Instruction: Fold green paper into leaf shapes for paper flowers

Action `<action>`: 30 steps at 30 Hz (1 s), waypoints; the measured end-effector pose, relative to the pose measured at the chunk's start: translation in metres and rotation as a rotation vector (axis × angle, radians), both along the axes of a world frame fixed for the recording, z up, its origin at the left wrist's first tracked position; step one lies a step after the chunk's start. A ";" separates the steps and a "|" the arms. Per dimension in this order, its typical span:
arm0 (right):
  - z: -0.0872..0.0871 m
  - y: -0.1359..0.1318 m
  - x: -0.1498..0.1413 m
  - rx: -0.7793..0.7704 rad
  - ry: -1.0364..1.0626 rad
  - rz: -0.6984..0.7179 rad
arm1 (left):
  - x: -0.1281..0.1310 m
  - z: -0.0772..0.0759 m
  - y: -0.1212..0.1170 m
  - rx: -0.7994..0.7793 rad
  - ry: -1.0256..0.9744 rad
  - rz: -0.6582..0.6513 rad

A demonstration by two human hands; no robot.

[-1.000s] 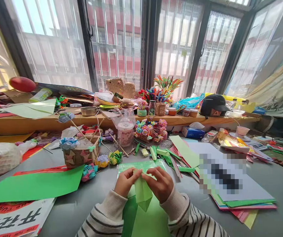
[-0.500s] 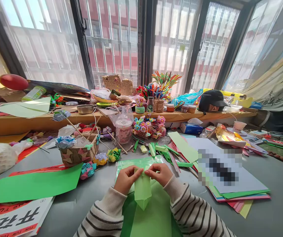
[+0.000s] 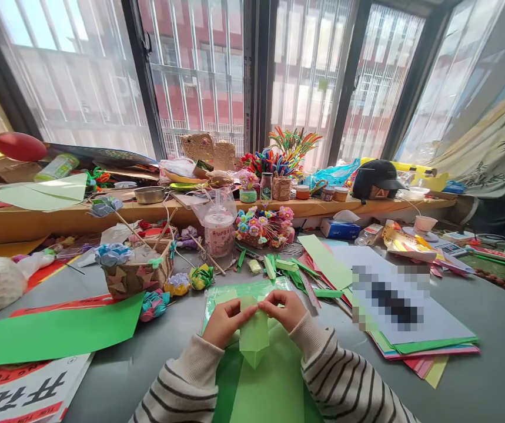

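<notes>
Between my hands is a folded piece of light green paper (image 3: pixel 254 333), its pointed end hanging toward me. My left hand (image 3: pixel 224 322) pinches its upper left edge between thumb and fingers. At the upper right corner, my right hand (image 3: pixel 285 309) is closed on the same paper with thumb and fingertips. Beneath it lie a light green sheet (image 3: pixel 270 388) and darker green paper. A clear plastic sleeve with green paper (image 3: pixel 221 294) lies just behind my hands.
Green paper scraps (image 3: pixel 285 265) and a ruler (image 3: pixel 310 292) lie beyond my hands. To the right is a stack of coloured paper (image 3: pixel 432 317); to the left, a basket of paper flowers (image 3: pixel 137 273) and a green sheet (image 3: pixel 58 326). A lidded cup (image 3: pixel 219 232) stands behind.
My fingers have shifted slightly at the paper's top edge, where more of the paper now shows above my left thumb. Both hands keep hold of it.
</notes>
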State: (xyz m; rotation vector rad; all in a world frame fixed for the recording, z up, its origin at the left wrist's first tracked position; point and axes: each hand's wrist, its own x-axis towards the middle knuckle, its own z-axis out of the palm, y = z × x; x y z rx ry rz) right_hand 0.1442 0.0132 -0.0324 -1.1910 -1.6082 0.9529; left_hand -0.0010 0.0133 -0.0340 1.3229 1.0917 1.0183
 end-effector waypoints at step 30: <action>-0.006 -0.002 -0.006 0.271 -0.349 0.055 | -0.002 -0.010 0.001 -0.186 -0.046 -0.252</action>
